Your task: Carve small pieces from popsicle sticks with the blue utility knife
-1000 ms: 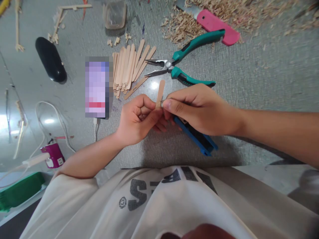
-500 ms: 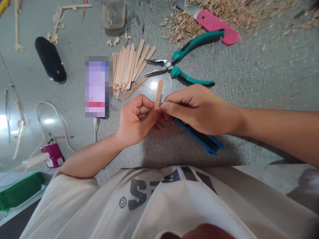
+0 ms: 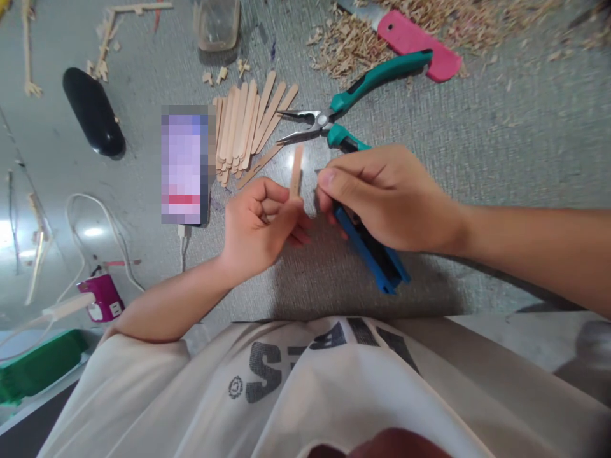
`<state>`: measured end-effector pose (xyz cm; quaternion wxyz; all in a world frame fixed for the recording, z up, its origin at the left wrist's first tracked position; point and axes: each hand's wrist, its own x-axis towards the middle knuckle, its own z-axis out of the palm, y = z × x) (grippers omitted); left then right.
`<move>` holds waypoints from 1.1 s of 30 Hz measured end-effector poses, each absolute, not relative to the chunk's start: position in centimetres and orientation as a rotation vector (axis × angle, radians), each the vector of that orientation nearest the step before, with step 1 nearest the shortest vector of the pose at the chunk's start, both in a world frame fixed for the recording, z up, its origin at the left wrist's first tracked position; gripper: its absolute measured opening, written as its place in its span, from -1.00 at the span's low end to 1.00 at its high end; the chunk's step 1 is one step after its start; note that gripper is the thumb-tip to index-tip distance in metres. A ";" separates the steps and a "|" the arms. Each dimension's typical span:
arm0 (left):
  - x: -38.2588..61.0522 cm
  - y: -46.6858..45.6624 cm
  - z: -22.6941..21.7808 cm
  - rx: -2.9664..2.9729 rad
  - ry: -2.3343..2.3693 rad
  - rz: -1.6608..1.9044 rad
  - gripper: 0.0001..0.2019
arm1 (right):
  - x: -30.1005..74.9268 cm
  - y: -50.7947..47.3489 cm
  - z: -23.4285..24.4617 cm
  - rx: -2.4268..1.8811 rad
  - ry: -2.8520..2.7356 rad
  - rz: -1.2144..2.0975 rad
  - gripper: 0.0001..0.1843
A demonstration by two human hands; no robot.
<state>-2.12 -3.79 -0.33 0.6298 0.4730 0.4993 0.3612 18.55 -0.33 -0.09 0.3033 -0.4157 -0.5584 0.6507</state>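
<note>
My left hand (image 3: 260,226) is closed around the lower end of a single wooden craft stick (image 3: 296,170), which points away from me. My right hand (image 3: 382,194) is closed on a blue-handled utility knife (image 3: 370,251); the handle sticks out below the palm and the blade end is near the thumb, a small gap to the right of the stick. Both hands hover over the grey floor mat (image 3: 477,152), just in front of a pile of several craft sticks (image 3: 243,130) and teal-handled long-nose pliers (image 3: 344,117).
A phone (image 3: 185,164) on a charging cable lies left of the stick pile. A black oblong case (image 3: 93,121), a pink-handled cutter (image 3: 415,41) among wood shavings (image 3: 353,44), a clear container (image 3: 217,22) and a magenta plug (image 3: 102,299) lie around.
My right hand has pulled the knife away from the stick, opening a gap. The stick in my left hand has shifted slightly left and up.
</note>
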 end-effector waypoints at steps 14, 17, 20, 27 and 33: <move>-2.0 -3.7 -0.3 1.109 1.147 0.864 -0.50 | 18.4 0.5 0.8 -0.981 -1.811 1.682 -0.52; -1.8 -3.7 -0.3 1.105 1.110 0.884 -0.49 | 18.4 0.6 0.9 -0.984 -1.825 1.707 -0.51; -1.7 -3.7 -0.2 1.128 1.097 0.894 -0.48 | 18.3 0.6 1.0 -1.018 -1.835 1.724 -0.50; -2.0 -3.8 -0.3 1.131 1.133 0.852 -0.51 | 18.3 0.3 0.9 -1.123 -1.758 1.634 -0.51; -2.0 -3.9 -0.5 1.111 1.132 0.889 -0.51 | 18.5 0.4 0.9 -1.115 -1.822 1.651 -0.50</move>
